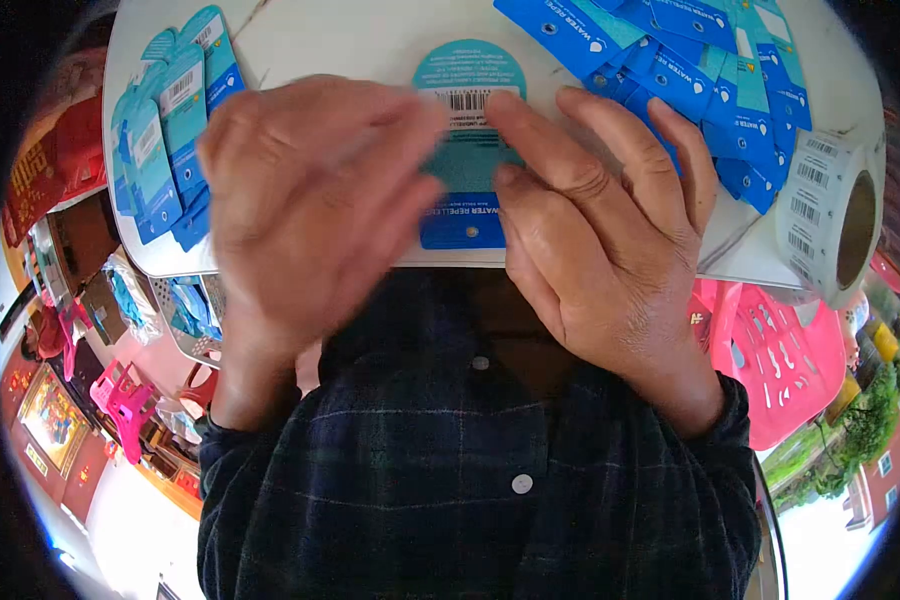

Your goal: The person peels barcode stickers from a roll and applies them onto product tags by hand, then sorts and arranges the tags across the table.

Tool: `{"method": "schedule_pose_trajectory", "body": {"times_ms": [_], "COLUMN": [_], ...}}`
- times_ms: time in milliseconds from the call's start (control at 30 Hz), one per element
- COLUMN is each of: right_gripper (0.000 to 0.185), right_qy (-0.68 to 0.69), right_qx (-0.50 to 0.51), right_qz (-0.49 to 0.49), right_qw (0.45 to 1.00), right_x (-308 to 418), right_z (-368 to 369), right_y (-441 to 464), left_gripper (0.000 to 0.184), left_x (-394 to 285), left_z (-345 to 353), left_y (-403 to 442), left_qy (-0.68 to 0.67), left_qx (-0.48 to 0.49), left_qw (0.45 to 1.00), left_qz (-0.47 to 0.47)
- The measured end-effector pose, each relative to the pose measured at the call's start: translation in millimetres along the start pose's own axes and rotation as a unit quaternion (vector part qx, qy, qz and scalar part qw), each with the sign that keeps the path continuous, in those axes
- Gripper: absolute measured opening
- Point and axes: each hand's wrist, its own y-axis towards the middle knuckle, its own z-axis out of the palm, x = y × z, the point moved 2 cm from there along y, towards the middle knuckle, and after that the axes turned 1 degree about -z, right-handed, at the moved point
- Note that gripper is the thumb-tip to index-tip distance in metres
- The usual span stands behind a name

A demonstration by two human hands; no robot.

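A teal and blue card (468, 165) with a rounded end lies on the white table (320, 40) near its front edge, a white barcode label across it. My right hand (610, 220) rests over the card's right side, the index fingertip at the label's end, fingers bent and apart. Smeared by motion, my left hand (310, 200) is over the card's left side, its fingertips near the label; whether it holds anything cannot be made out.
Overlapping cards lie in a pile (175, 120) at the left and a larger pile (680, 75) at the upper right. A roll of barcode labels (825, 215) stands at the right edge. Below the table are a pink plastic chair (780, 365) and a grey basket (182, 322).
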Motion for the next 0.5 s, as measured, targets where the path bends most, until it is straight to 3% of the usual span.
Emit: {"method": "schedule_pose_trajectory", "body": {"times_ms": [67,200,400,500], "right_gripper": [0.008,0.008,0.013,0.023], "right_qy": [0.0,-0.003,0.024,0.131], "right_qx": [0.002,0.016,0.015,-0.002], "right_qz": [-0.003,0.0,-0.017,-0.013], "right_qw": [1.0,1.0,0.999,0.991], "right_x": [0.4,0.6,-3.3,-9.6], "right_z": [-1.5,-3.2,-7.7,-18.3], "right_y": [0.5,1.0,2.3,0.3], "left_gripper": [0.026,0.02,0.022,0.022], "left_x": [-8.6,-12.7,-4.4,-3.0], "left_z": [2.9,3.2,-6.7,-22.1], "left_y": [0.5,-1.6,-12.6,-16.8], "left_qy": [-0.011,0.06,0.04,-0.09], "left_qx": [-0.01,0.011,-0.03,-0.103], "left_qw": [0.999,0.998,0.998,0.987], "left_qz": [0.047,0.01,-0.03,-0.081]}}
